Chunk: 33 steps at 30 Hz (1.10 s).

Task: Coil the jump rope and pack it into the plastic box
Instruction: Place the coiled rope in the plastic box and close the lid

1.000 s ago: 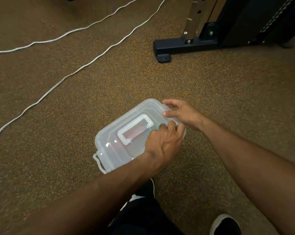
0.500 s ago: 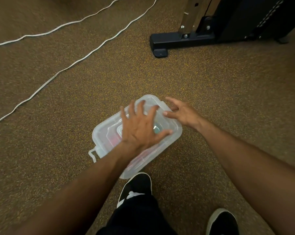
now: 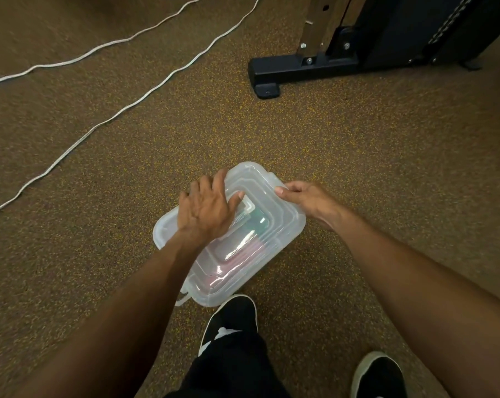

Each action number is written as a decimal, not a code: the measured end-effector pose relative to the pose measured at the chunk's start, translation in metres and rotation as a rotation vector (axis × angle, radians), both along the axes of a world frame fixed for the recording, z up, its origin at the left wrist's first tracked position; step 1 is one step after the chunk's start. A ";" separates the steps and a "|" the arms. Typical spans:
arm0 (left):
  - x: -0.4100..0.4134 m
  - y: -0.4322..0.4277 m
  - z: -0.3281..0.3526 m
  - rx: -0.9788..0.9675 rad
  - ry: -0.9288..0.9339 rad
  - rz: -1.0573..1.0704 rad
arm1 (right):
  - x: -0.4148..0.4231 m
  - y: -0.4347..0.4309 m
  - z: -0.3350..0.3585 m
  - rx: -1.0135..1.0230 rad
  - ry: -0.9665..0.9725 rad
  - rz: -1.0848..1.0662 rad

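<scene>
A clear plastic box (image 3: 274, 225) with its lid on lies on the brown speckled floor in front of my feet. Red and green shapes show faintly through the lid; I cannot tell what they are. My left hand (image 3: 205, 208) lies flat on the lid's left part, fingers spread and straight. My right hand (image 3: 306, 201) grips the box's right rim, thumb on top and fingers curled under the edge. A white rope (image 3: 145, 94) runs loose in two lines across the floor at upper left, far from the box.
A black metal equipment base (image 3: 300, 70) with an upright frame stands at the upper right. My two black shoes (image 3: 231, 320) are just below the box. Brown floor surrounds everything.
My left hand slid left across the lid and now lies flat on its left part. My right hand closed onto the right rim. The box turned slightly and sits closer to my feet.
</scene>
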State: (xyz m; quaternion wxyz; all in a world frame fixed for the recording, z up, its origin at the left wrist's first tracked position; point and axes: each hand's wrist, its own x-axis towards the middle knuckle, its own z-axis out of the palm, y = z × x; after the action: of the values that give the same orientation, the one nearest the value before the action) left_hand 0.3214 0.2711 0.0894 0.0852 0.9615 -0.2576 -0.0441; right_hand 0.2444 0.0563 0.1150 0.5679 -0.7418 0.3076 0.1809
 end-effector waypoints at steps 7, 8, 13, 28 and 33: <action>-0.005 -0.008 0.009 0.007 -0.066 -0.049 | -0.016 0.002 -0.008 0.206 0.018 -0.141; -0.010 -0.010 0.013 -0.016 -0.101 -0.120 | -0.017 0.003 -0.009 0.228 0.015 -0.150; -0.051 -0.024 0.013 0.047 0.040 -0.419 | -0.019 0.003 -0.010 0.265 0.036 -0.226; -0.056 -0.028 0.004 0.114 0.044 -0.388 | -0.019 0.019 -0.022 -0.286 -0.192 -0.168; -0.057 -0.029 0.005 0.113 0.049 -0.384 | -0.020 0.025 -0.023 -0.526 -0.201 -0.117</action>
State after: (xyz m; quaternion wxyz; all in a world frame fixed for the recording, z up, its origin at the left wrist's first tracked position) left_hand 0.2647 0.2423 0.0941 0.0273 0.8965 -0.4315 -0.0972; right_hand 0.2248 0.0809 0.0919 0.3930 -0.8587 0.3287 -0.0125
